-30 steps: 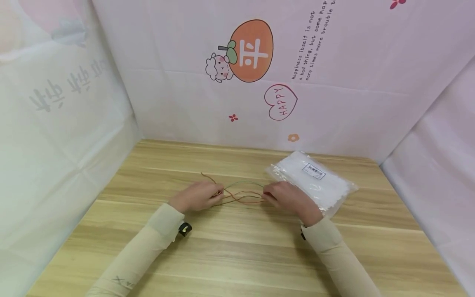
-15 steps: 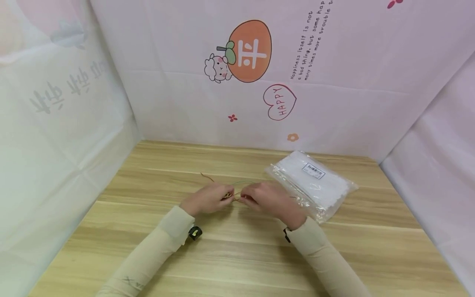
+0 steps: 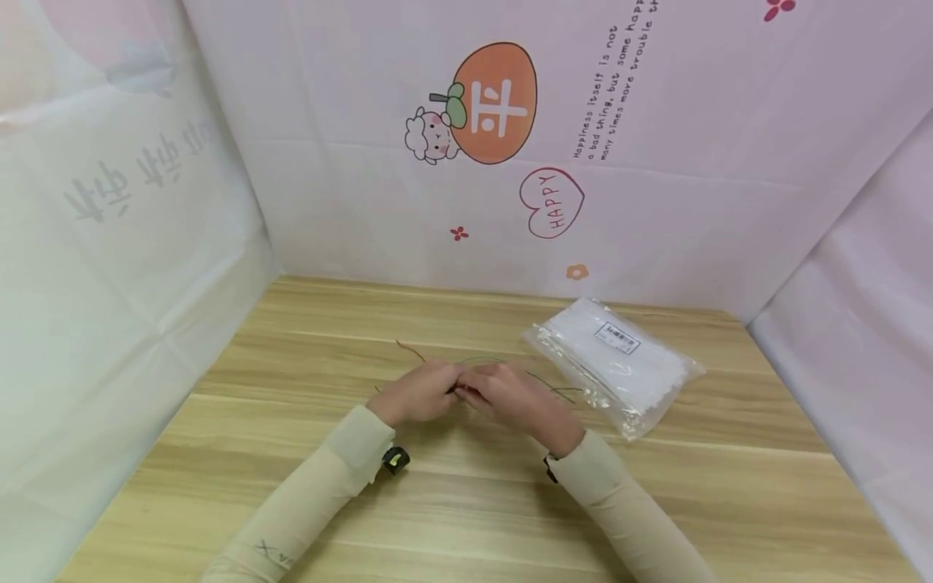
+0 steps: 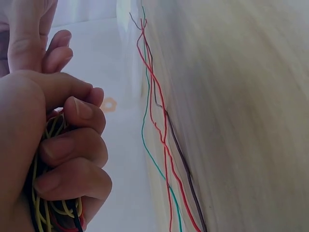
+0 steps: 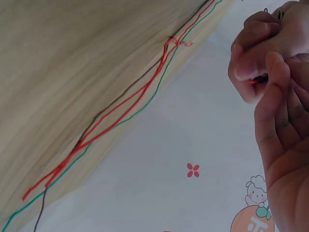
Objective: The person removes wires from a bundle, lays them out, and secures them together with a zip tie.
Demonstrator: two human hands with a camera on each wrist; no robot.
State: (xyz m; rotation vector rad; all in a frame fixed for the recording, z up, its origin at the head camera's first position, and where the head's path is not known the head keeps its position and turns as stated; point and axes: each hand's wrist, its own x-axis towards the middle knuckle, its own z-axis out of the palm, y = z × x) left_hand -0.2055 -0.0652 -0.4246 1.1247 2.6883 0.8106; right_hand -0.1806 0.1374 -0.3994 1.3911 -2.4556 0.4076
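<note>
Head view: my left hand [image 3: 423,393] and right hand [image 3: 506,397] now meet over the table [image 3: 466,502], closing the gap that stood between them a second ago; thin wire tails [image 3: 555,390] stick out past both, near the packet [image 3: 619,360] on the right. Left wrist view shows my left fingers curled round a coiled bundle [image 4: 58,215], with loose wires [image 4: 164,140] stretching beside it. Right wrist view has my right fingertips against the left hand; whether they pinch wire I cannot tell. The handling, I judge, now narrows to that one spot.
</note>
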